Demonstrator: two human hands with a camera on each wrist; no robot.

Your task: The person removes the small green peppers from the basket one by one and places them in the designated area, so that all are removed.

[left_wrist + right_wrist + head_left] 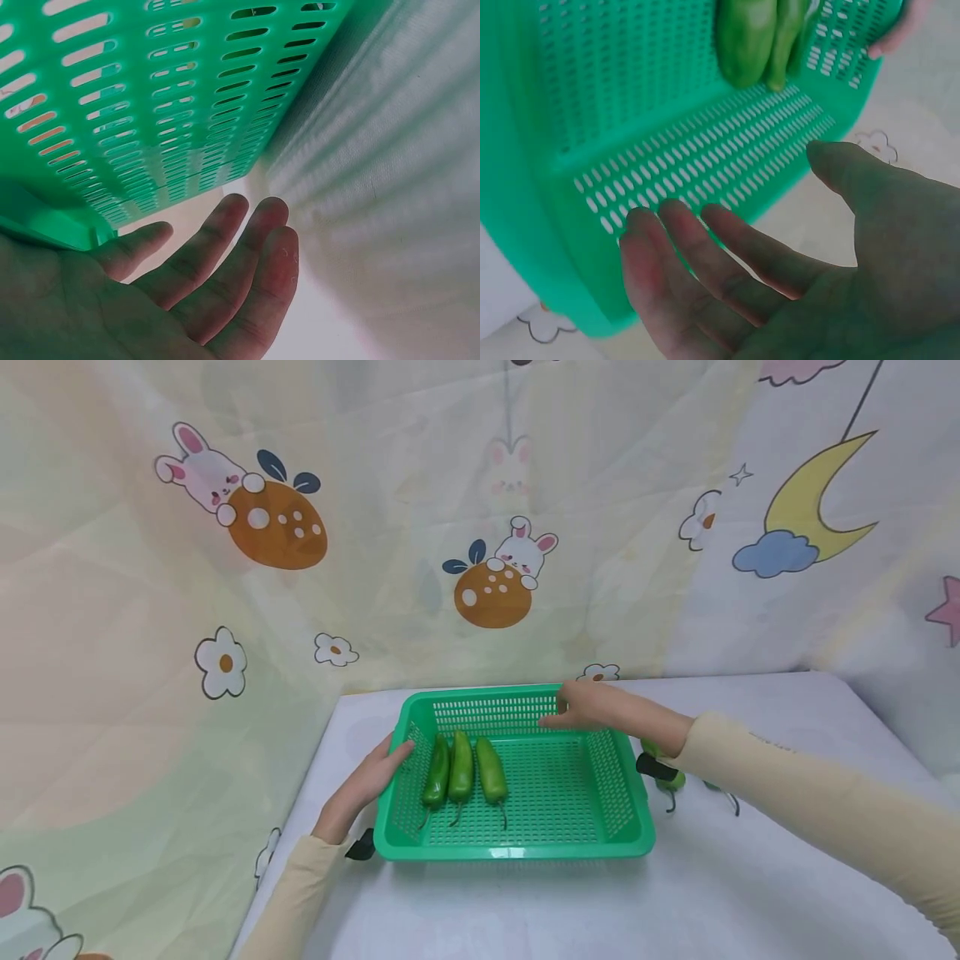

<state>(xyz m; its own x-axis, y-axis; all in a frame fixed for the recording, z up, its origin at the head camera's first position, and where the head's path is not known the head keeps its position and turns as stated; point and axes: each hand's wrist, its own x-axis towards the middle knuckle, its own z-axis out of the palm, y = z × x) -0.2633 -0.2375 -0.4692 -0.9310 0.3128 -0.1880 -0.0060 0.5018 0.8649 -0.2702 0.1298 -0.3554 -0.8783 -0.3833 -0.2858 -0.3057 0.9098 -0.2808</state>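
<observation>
A green slotted plastic basket (540,810) stands on the table, with three green peppers (491,770) lying side by side in its left half. My left hand (372,774) is at the basket's left rim: the thumb reaches over it, and the fingers (255,277) lie outside the wall, loosely bent. Over the far right part of the basket is my right hand (585,706), its fingers (727,270) spread and loosely bent with nothing between them. To the right of the basket, more green peppers (671,783) lie on the table, partly hidden by the right forearm.
The table (510,918) has a white cover. A cloth with printed rabbits and flowers (405,568) hangs behind it and along the left side. The basket's raised rim (517,852) runs all around.
</observation>
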